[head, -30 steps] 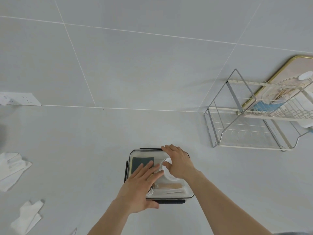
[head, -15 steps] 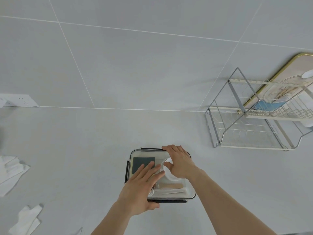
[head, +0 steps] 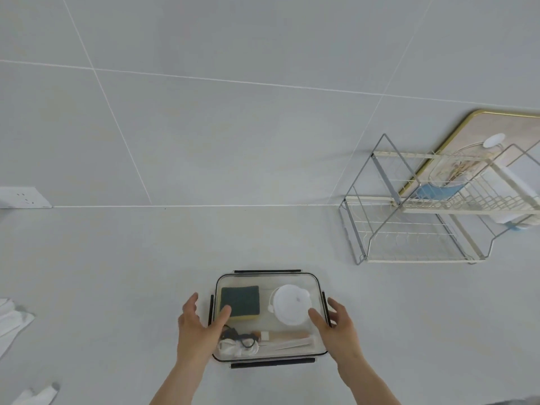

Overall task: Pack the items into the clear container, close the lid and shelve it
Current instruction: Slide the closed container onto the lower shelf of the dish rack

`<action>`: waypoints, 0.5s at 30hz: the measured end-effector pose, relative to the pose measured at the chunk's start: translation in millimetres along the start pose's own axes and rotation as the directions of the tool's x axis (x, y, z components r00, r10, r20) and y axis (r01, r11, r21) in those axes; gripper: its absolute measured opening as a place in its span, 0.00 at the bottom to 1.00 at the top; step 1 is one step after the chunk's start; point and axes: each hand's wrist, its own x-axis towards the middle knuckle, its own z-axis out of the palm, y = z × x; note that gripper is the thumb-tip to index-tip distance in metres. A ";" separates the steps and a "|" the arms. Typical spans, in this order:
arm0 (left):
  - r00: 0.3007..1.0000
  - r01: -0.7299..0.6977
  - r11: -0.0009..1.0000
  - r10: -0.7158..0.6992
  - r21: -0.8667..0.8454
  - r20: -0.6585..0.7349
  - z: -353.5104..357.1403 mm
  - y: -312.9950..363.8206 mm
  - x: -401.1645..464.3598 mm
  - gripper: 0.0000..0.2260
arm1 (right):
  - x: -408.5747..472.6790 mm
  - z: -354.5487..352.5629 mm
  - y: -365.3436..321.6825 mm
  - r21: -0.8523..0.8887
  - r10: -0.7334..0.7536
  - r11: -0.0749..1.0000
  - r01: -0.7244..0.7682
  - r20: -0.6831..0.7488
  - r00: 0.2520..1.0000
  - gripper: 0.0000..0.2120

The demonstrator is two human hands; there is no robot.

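Note:
The clear container sits on the white counter in front of me, its clear lid on top and black clips along all four sides. Inside lie a green-and-yellow sponge, a round white piece, a small brush and a white item with a dark cord. My left hand is at the container's left side, thumb over the lid edge, fingers spread. My right hand mirrors it at the right side, thumb on the lid. Neither hand has closed on anything.
A two-level wire rack stands at the back right, with a gold-framed board and white and blue items behind it. White cloths lie at the left edge. A wall socket is on the left wall.
Both hands have left the top of the lid and moved apart to the container's left and right sides. The contents under the lid now show.

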 end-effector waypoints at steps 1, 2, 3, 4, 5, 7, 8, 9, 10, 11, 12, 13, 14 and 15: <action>0.993 0.110 0.989 -0.106 -0.101 0.044 -0.7 -0.8 0.4 0.38 | -2.8 0.6 2.4 0.030 0.026 0.999 -0.026 0.012 1.000 0.31; 0.980 0.192 0.968 -0.180 -0.160 0.090 -0.4 -1.2 0.1 0.38 | -5.1 1.3 4.2 0.059 0.039 0.997 -0.040 0.018 0.999 0.29; 0.969 0.235 0.956 -0.216 -0.175 0.124 0.4 -1.6 -0.4 0.37 | -7.0 2.0 4.9 0.081 0.043 0.996 -0.044 0.017 0.999 0.27; 0.964 0.248 0.954 -0.226 -0.168 0.138 1.6 -2.4 -0.8 0.35 | -8.7 2.6 4.7 0.095 0.043 0.994 -0.044 0.014 0.999 0.25; 0.965 0.242 0.957 -0.221 -0.157 0.139 2.6 -3.6 -1.9 0.33 | -10.1 3.0 4.2 0.105 0.044 0.994 -0.045 0.009 0.999 0.23; 0.971 0.220 0.966 -0.203 -0.138 0.124 3.1 -3.3 -4.5 0.28 | -12.4 3.4 1.8 0.130 0.045 0.991 -0.046 0.009 0.999 0.22; 0.974 0.209 0.970 -0.196 -0.127 0.110 3.1 -2.8 -5.8 0.25 | -13.5 3.6 0.6 0.138 0.048 0.989 -0.050 0.014 0.999 0.22; 0.978 0.195 0.974 -0.184 -0.117 0.100 2.8 -1.0 -7.8 0.23 | -15.1 3.3 -0.9 0.145 0.049 0.988 -0.050 0.016 0.999 0.22; 0.981 0.180 0.977 -0.170 -0.112 0.094 2.4 0.9 -10.1 0.21 | -16.4 3.3 -2.2 0.148 0.047 0.988 -0.049 0.016 0.999 0.22; 0.984 0.164 0.980 -0.155 -0.110 0.090 1.7 2.8 -12.5 0.20 | -17.4 3.7 -3.2 0.152 0.043 0.987 -0.044 0.013 0.999 0.23; 0.987 0.147 0.984 -0.139 -0.104 0.086 1.2 4.7 -15.1 0.19 | -18.7 3.9 -4.0 0.160 0.037 0.986 -0.037 0.005 0.999 0.23; 0.989 0.128 0.987 -0.121 -0.092 0.082 0.7 6.7 -17.4 0.19 | -20.2 3.4 -5.3 0.169 0.031 0.985 -0.029 -0.005 1.000 0.24; 0.992 0.109 0.991 -0.103 -0.078 0.077 0.8 8.9 -19.7 0.19 | -22.0 2.3 -7.0 0.178 0.026 0.984 -0.022 -0.017 1.000 0.24; 0.994 0.090 0.994 -0.086 -0.065 0.075 0.9 11.3 -21.5 0.18 | -23.9 0.5 -8.9 0.187 0.021 0.982 -0.016 -0.027 0.999 0.24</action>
